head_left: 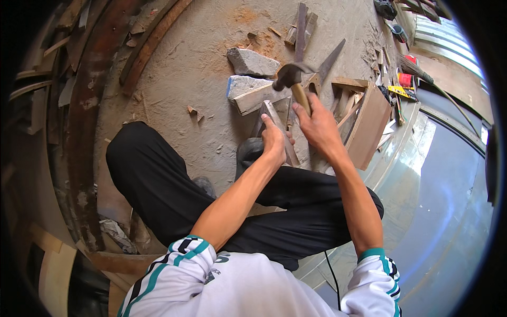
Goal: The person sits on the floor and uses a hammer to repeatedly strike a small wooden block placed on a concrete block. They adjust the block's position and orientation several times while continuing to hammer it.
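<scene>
My right hand (320, 122) is closed round the wooden handle of a claw hammer (289, 77), its dark metal head raised above the work. My left hand (273, 138) grips a short piece of wood (277, 119) that slants up in front of my shoe (248, 152). Just beyond lies a pale wooden block (260, 98), resting against a rough concrete chunk (244, 85). Behind the hammer, a handsaw (331, 61) lies with its blade pointing away to the right. Whether a nail or chisel is at the wood's end, I cannot tell.
Another concrete chunk (253, 62) sits farther off, with a dark wooden strip (301, 31) beyond. Offcuts and a flat board (368, 127) stand at my right, beside glossy sheets (422, 211). Long brown timbers (87, 121) line the left. Wood scraps (196, 113) litter the floor.
</scene>
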A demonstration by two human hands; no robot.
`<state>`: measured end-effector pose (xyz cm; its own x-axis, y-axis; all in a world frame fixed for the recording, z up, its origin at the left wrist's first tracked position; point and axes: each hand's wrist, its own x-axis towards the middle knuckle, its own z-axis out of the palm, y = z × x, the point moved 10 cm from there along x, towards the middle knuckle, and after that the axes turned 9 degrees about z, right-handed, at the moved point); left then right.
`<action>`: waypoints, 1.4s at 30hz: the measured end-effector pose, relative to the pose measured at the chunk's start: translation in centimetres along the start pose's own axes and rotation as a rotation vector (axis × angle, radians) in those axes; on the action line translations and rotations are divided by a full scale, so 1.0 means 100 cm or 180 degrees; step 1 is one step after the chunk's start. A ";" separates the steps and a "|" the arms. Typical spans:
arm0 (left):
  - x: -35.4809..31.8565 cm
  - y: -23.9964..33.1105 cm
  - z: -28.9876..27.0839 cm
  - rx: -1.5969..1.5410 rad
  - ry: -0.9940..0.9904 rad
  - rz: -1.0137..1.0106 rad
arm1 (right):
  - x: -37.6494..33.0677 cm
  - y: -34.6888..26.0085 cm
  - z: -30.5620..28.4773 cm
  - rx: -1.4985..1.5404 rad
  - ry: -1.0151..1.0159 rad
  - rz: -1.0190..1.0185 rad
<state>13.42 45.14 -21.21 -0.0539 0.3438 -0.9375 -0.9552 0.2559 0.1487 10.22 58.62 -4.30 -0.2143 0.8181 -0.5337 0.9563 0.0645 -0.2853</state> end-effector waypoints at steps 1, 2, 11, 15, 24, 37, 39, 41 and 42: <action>0.000 0.001 -0.002 0.0043 0.0036 -0.0004 | 0.000 -0.009 -0.010 0.0029 0.0233 -0.0130; 0.001 0.002 -0.001 0.0047 0.0027 0.0017 | 0.003 -0.017 -0.021 -0.0005 0.0354 -0.0186; 0.001 0.002 0.004 -0.0178 -0.0053 0.0056 | 0.008 0.019 0.031 -0.0174 -0.0134 0.0155; 0.002 0.002 0.000 -0.0120 0.0018 -0.0102 | 0.018 -0.003 -0.010 0.0295 0.0222 0.0160; 0.007 0.003 0.002 -0.0191 0.0025 -0.0149 | 0.026 0.003 0.004 0.0073 -0.0526 0.0612; 0.021 0.013 0.006 -0.0189 -0.0060 0.0040 | 0.035 0.035 0.021 0.0090 0.0092 0.0431; 0.013 0.027 0.002 0.0009 -0.0065 0.0222 | 0.027 0.020 0.008 0.0488 -0.0176 0.0885; 0.001 0.037 0.004 0.0399 -0.0015 0.0445 | 0.036 0.030 -0.001 0.0265 0.0164 0.0440; -0.005 0.040 0.007 0.0471 -0.0101 0.0561 | 0.044 0.044 -0.002 0.0046 0.0384 0.0042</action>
<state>9.86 46.65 -19.90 -0.2048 0.4226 -0.8829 -0.8786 0.3181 0.3561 13.50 62.61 -7.77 -0.1753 0.8817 -0.4380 0.9557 0.0457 -0.2906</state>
